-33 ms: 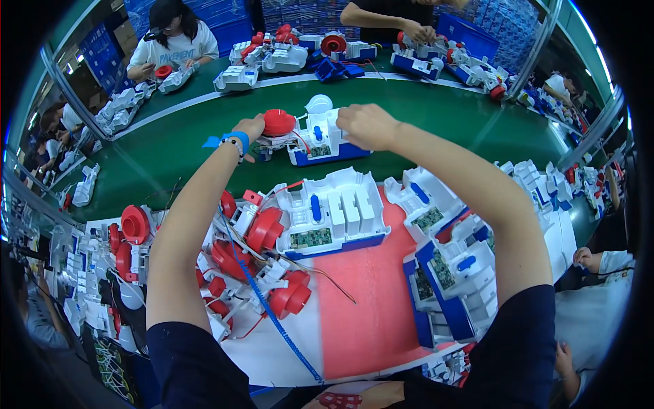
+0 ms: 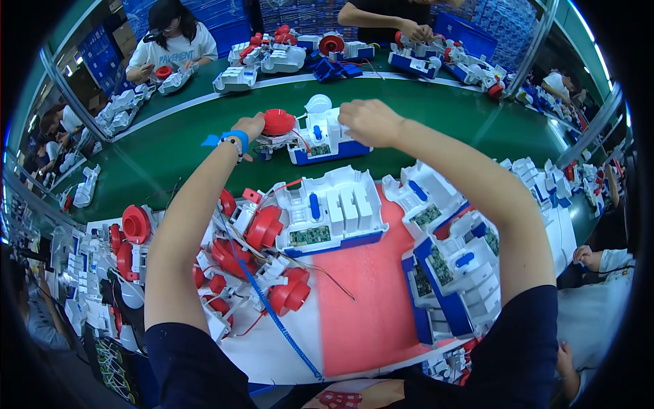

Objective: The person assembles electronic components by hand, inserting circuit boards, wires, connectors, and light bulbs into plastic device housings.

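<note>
Both of my arms reach out over the green belt [image 2: 436, 123]. My left hand [image 2: 251, 128], with a blue band on its wrist, grips a red round part [image 2: 278, 123] joined by a thin wire to a white and blue plastic unit [image 2: 319, 140] lying on the belt. My right hand [image 2: 368, 121] is closed on the right upper side of that same unit. A small green circuit board shows in the unit's open face.
Nearer to me, a second white and blue unit [image 2: 334, 218] lies at the edge of a red mat [image 2: 368, 300]. Beside it are red parts with wires [image 2: 262, 259] and a blue coiled cord [image 2: 276, 317]. More units [image 2: 456, 266] are stacked at right. Other people work across the belt.
</note>
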Demonstrator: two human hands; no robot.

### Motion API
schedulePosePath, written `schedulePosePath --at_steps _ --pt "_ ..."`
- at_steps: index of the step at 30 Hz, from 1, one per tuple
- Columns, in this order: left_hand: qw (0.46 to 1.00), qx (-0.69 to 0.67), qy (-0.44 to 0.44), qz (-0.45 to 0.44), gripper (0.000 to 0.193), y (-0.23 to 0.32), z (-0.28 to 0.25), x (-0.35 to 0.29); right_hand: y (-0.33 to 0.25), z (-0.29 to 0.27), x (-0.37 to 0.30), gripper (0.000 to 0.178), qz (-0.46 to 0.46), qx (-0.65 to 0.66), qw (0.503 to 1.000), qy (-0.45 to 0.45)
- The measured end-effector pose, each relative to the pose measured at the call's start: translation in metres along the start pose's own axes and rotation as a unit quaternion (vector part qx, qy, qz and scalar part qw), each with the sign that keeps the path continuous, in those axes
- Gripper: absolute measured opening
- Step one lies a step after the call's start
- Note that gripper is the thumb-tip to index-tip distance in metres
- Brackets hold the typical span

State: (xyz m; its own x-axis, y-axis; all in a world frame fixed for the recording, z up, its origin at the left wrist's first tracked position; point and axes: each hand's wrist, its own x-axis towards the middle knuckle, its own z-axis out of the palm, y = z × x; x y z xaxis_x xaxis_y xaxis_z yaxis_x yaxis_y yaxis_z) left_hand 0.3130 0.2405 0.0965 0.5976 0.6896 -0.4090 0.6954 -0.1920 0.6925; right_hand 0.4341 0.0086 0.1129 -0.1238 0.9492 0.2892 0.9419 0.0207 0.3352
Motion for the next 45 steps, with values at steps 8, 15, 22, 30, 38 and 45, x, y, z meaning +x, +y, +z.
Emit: schedulePosePath --at_steps 8,15,22,30,38,45 --pt "0.955 -0.098 -0.017 0.28 0.052 0.026 -0.017 -0.167 -0.062 -0.161 -0.075 0.015 -0.036 -0.018 0.986 0.161" --pt "0.841 -0.125 0.041 0.525 0.04 0.005 -0.079 -0.307 -0.126 -0.255 -0.168 0.029 -0.013 -0.025 0.95 0.31" --pt "0.85 -0.154 0.033 0.503 0.039 -0.027 -0.041 -0.367 -0.189 -0.264 -0.222 0.025 0.009 0.163 0.872 0.462" --pt "0.698 -0.248 0.124 0.661 0.039 -0.016 -0.008 -0.379 -0.203 -0.277 -0.244 0.021 -0.146 0.175 0.736 0.637" --pt "0.632 -0.346 0.037 0.692 0.041 -0.006 0.051 -0.388 -0.268 -0.298 -0.276 0.017 -0.12 0.245 0.624 0.732" --pt "0.536 -0.442 -0.073 0.716 0.043 0.01 0.119 -0.427 -0.304 -0.293 -0.272 0.032 -0.001 0.193 0.55 0.813"
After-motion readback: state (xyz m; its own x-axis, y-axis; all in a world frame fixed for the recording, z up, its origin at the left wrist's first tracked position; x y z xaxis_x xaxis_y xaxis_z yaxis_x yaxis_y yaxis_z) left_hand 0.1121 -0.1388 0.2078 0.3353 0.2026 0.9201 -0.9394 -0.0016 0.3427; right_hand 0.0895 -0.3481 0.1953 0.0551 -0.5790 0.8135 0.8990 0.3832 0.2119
